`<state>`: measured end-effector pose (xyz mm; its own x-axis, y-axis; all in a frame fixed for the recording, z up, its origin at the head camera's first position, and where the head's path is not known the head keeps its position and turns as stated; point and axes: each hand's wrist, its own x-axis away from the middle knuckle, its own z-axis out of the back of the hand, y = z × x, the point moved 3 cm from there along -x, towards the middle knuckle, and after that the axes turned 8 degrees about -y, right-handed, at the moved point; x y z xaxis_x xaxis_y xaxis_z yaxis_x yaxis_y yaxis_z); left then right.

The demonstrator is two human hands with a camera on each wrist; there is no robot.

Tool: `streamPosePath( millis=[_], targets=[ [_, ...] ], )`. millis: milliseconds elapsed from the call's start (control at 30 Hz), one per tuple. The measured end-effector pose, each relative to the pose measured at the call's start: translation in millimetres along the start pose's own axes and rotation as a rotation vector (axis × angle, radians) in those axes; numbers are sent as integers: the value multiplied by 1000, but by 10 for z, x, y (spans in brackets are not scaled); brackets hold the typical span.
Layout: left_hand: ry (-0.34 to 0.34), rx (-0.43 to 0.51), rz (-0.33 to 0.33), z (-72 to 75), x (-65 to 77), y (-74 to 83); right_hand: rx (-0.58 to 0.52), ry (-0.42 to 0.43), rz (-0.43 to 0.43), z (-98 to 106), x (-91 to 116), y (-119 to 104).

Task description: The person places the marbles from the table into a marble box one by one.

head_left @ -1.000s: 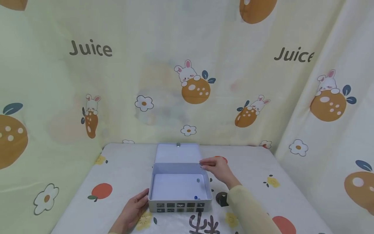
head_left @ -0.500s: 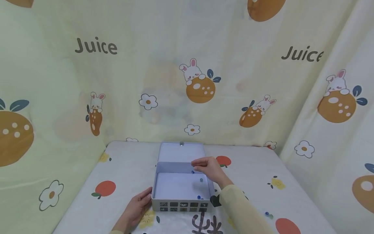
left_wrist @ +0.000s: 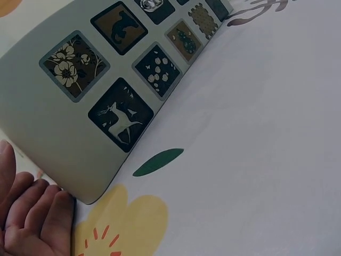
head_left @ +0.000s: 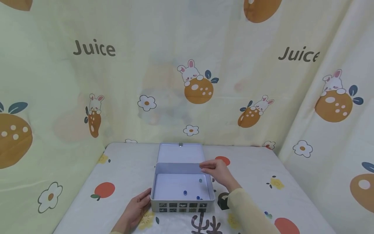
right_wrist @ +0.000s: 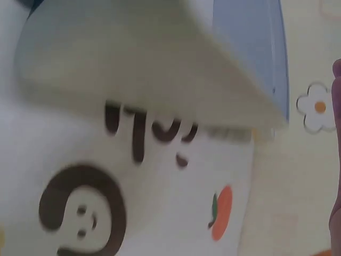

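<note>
A pale metal tin box (head_left: 181,205) with small printed pictures on its front stands with its hinged lid (head_left: 179,153) laid back. On its floor lie a blue marble (head_left: 185,192), a greenish marble (head_left: 200,180) and, by the front wall, another blue marble (head_left: 198,197). My left hand (head_left: 135,208) rests its fingers against the tin's left side; the left wrist view shows these fingers (left_wrist: 45,213) beside the tin's corner. Over the back right corner hovers my right hand (head_left: 217,171), fingers extended, thumb below them, no marble visible between the tips.
More marbles, blue and greenish (head_left: 268,214), lie on the printed tablecloth (head_left: 128,169) to the right, beside my right sleeve (head_left: 251,211). A patterned curtain (head_left: 163,130) hangs behind the table and along both sides.
Half a second ago a blue marble was just below my right fingertips; now one lies in the tin's middle. The right hand has drawn back rightward. My left hand stays at the tin.
</note>
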<state>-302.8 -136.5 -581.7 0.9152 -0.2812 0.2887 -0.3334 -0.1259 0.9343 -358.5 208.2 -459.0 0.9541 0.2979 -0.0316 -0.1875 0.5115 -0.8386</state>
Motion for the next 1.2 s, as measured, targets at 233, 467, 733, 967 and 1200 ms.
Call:
streamPosePath(
  millis=[233, 467, 733, 967, 1200],
  targets=[
    [13, -18, 11, 2, -18, -18, 30, 80, -38, 493, 375, 480],
    [17, -38, 19, -11, -21, -34, 72, 142, -206, 1075, 977, 1027],
    [22, -44, 7, -13, 1, -24, 83, 158, -247, 1375, 1283, 1298],
    [19, -44, 7, -6, 2, -36, 38, 141, -421, 1240, 1480, 1627],
    [23, -60, 13, -5, -17, -41, 59, 131, -513, 1088, 1668, 1802]
  ],
)
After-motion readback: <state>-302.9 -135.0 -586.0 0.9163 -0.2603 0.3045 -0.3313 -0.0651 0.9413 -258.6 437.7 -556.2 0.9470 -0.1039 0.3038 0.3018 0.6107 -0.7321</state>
